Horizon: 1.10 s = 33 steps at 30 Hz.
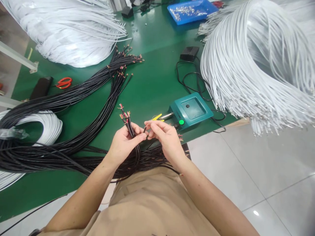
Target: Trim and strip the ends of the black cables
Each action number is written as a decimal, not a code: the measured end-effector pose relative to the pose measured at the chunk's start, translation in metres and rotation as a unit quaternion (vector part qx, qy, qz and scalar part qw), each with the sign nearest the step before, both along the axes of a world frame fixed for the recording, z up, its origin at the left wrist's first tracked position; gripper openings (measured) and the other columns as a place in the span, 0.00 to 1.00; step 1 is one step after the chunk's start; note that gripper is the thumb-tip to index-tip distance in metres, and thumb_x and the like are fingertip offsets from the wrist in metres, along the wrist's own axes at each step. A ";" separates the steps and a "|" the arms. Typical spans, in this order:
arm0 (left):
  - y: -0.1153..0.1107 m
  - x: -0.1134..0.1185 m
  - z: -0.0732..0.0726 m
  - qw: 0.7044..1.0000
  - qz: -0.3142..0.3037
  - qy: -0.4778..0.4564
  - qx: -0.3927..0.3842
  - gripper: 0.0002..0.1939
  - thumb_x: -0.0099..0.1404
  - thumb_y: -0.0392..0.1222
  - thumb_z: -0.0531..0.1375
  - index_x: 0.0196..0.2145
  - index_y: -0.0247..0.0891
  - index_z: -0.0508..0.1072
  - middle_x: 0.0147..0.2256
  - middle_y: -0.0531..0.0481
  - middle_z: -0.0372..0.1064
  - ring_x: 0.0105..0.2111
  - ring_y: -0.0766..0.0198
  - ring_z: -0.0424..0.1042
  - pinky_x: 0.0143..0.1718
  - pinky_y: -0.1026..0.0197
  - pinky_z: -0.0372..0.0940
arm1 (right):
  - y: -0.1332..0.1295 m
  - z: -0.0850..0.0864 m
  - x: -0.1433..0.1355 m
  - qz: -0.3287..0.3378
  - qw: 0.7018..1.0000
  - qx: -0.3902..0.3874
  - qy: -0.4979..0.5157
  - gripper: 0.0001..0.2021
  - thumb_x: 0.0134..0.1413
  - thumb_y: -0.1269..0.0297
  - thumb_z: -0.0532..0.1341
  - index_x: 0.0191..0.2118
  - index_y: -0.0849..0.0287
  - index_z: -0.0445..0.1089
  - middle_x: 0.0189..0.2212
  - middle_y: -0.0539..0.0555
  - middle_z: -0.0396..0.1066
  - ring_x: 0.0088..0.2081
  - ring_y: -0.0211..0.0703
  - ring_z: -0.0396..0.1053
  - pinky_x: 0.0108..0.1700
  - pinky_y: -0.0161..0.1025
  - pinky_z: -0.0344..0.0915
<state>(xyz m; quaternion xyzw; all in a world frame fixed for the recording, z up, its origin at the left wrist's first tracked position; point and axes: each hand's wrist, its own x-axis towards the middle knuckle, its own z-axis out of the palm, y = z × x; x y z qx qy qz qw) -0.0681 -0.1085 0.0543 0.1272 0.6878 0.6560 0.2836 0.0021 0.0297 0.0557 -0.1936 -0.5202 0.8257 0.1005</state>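
Note:
My left hand (126, 140) is closed round a small bunch of black cables (131, 130), whose stripped ends with red, white and yellow wires stick up past the fingers. One cable end pokes out toward the right between the two hands. My right hand (164, 135) pinches the thin wires at that cable's tip. Just beyond the right fingers stands a teal machine (190, 109) with a green button, a metal tip and yellow pieces on its left side. More black cables (150, 160) lie beneath both hands, across my lap and the table edge.
Black cable bundles (98, 77) spread over the green table (152, 72) at left, near orange-handled scissors (64, 83). White cable heaps (73, 32) lie at back left, with another white cable coil (228, 59) at right. A blue tray (189, 19) holds small metal parts. Behind the machine sits a black pedal-like block (189, 53).

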 end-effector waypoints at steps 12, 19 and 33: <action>0.003 0.004 0.002 1.000 0.009 0.009 0.008 0.18 0.55 0.37 0.67 0.43 0.39 0.69 0.33 0.53 0.71 0.32 0.67 0.72 0.40 0.62 0.68 | -0.002 0.004 -0.002 -0.038 0.997 0.050 -0.033 0.07 0.49 0.61 0.65 0.30 0.59 0.75 0.26 0.49 0.72 0.24 0.34 0.65 0.33 0.36 0.64; 0.002 0.003 0.004 0.997 -0.012 0.074 -0.026 0.19 0.57 0.38 0.65 0.48 0.42 0.74 0.33 0.54 0.71 0.34 0.67 0.70 0.42 0.64 0.64 | -0.001 0.004 -0.001 -0.011 0.999 0.030 -0.026 0.08 0.50 0.61 0.64 0.28 0.59 0.73 0.24 0.48 0.70 0.24 0.32 0.64 0.32 0.34 0.63; 0.003 0.006 0.008 0.992 -0.025 0.107 -0.064 0.21 0.58 0.39 0.65 0.50 0.42 0.73 0.31 0.54 0.71 0.34 0.66 0.71 0.43 0.63 0.65 | 0.008 0.000 -0.003 0.055 0.993 -0.100 -0.033 0.12 0.47 0.56 0.68 0.26 0.61 0.72 0.21 0.47 0.66 0.21 0.30 0.62 0.25 0.31 0.63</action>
